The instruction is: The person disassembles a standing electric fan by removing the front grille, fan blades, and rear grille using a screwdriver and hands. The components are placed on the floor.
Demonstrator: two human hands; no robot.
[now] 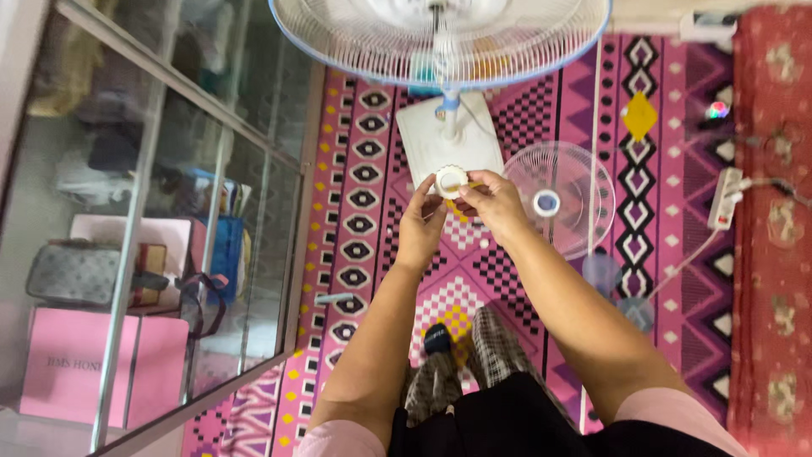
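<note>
Both my hands hold a small white ring-shaped plastic nut (451, 180) in front of me. My left hand (420, 222) pinches its left rim, and my right hand (491, 206) grips its right side. Just beyond it stands a pedestal fan with a white wire grille (440, 38) and a white rectangular base (448, 140). A clear plastic fan blade (562, 199) lies flat on the patterned pink and purple rug (372, 203), to the right of my right hand.
A glass cabinet (144, 228) with bags and pink boxes fills the left side. A white power strip (726, 196) with a cable lies at the right, by a red carpet (774, 220). My legs in checked trousers (474, 355) are below.
</note>
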